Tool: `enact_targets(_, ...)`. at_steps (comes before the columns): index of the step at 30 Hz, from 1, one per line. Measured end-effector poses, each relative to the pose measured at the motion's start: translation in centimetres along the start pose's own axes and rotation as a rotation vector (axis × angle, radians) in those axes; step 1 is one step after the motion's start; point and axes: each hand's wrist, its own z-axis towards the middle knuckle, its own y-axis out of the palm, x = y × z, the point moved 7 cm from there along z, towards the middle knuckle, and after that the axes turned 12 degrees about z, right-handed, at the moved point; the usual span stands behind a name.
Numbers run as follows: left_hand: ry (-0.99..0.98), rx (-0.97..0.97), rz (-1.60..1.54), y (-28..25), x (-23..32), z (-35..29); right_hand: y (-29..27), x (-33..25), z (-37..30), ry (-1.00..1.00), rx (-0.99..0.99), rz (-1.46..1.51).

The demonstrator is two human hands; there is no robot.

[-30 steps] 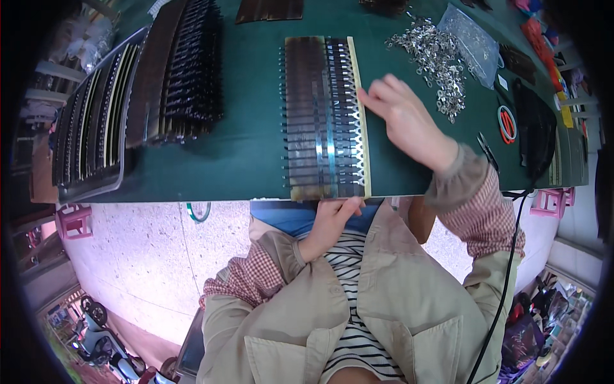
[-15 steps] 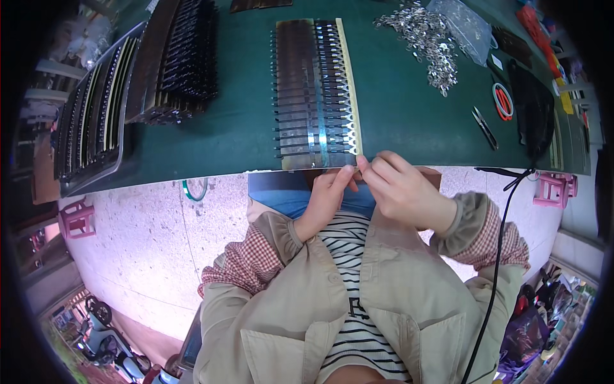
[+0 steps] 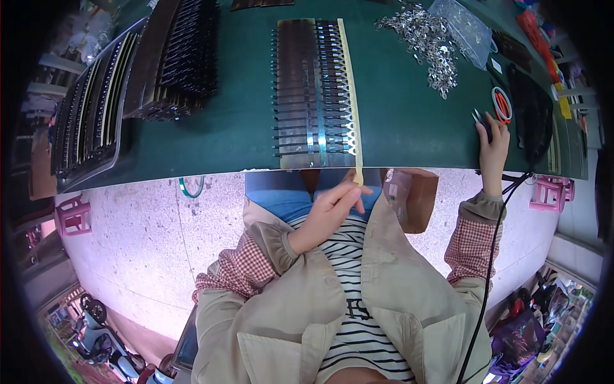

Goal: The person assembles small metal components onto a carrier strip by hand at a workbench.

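A flat brown board (image 3: 296,77) lies on the green table, with a row of black leads across it that end in silver fork-shaped terminals (image 3: 350,133). A cream tape strip (image 3: 349,83) runs down over the terminals' right side and hangs past the table's front edge. My left hand (image 3: 334,208) pinches the tape's loose lower end just below that edge. Farther right, my right hand (image 3: 494,148) closes around a pair of small dark-handled snips (image 3: 484,123) on the table, their silver tips pointing away from me.
Stacked brown boards with black leads (image 3: 169,64) stand at the left beside a tray of similar boards (image 3: 118,137). Loose metal terminals (image 3: 432,48) lie near a clear plastic bag (image 3: 464,29). An orange-and-white coil (image 3: 502,104) and a black cable (image 3: 495,256) are at the right.
My right hand has left the tape end and moved right to the snips. My left hand keeps its hold on the tape, a little lower, drawing the end down past the edge.
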Motion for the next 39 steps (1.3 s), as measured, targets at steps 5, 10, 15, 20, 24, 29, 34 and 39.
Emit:
enact_targets(5, 0.017, -0.043, -0.015, 1.2, 0.7, -1.0, 0.3, 1.2, -0.4, 0.208, -0.047, 0.189)
enact_targets(10, -0.012, -0.026, -0.118, 1.3, 0.8, -1.2, 0.3, -3.8, -2.4, 0.42, 0.084, 0.661)
enact_targets(15, -0.062, -0.03, -0.186, 1.5, 0.6, -1.7, 1.8, -18.4, -2.1, -0.449, -0.295, 0.484)
enact_targets(20, -0.054, -0.024, -0.212, 1.8, 1.0, -1.8, 2.9, -23.0, -3.1, -0.714, -0.439, 0.426)
enact_targets(24, -0.051, -0.031, -0.2, 1.9, 1.0, -1.6, 3.5, -24.1, -3.0, -0.826, -0.413, 0.399)
enact_targets(29, -0.061, -0.04, -0.188, 1.9, 1.0, -1.6, 3.6, -24.5, -3.3, -0.908, -0.38, 0.351)
enact_targets(34, -0.096, -0.026, -0.156, 1.4, 0.9, -1.3, 3.3, -23.8, -3.3, -0.88, -0.39, 0.417)
enact_targets(39, -0.093, 0.133, -0.105, -2.1, 0.4, -3.2, 2.2, -18.0, -2.0, -0.6, -0.293, 0.428)
